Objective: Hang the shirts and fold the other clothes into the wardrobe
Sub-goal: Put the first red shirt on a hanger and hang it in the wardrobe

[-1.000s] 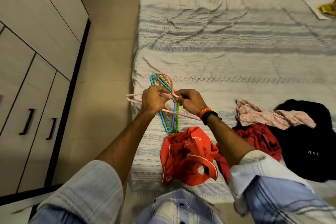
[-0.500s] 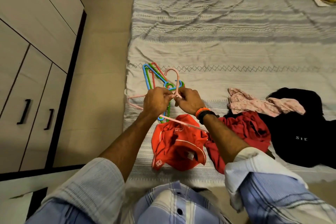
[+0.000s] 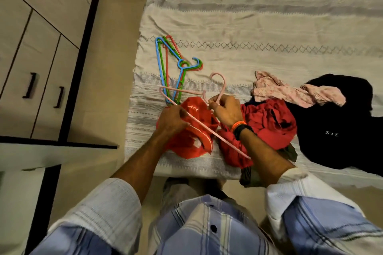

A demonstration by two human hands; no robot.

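A: What is the room like?

B: There is a bed [image 3: 248, 33] with a pale cover with grey stripes and a row of little diamonds. The floor [image 3: 116, 51] is tan. At nine o'clock stands the wardrobe [image 3: 37, 33], pale with dark edges. Its doors are closed, and I count two dark handles.

A: How many hangers?

B: Four. One pink hanger [image 3: 199, 107] is in the person's hands. Three more lie stacked flat on the bed at eleven o'clock from the hands: a blue hanger [image 3: 160, 62], a green hanger [image 3: 164, 72] and a red hanger [image 3: 171, 43].

A: What are the hands doing?

B: The left hand [image 3: 172, 119] curls around the long bar of the pink hanger. The right hand [image 3: 226, 109] pinches it just under the hook. That wrist has an orange band and a dark band.

A: And the clothes?

B: I can pick out four at the near edge of the bed. A red shirt [image 3: 190, 143] with white trim lies right under the hands. A second, darker red cloth [image 3: 267, 122] is bunched up at three o'clock, touching it. A pink flowery cloth [image 3: 296, 93] lies at two o'clock on top of a big black top [image 3: 342, 130] with white letters. Something dark hangs over the edge of the bed below the red bunch; I cannot tell what it is.
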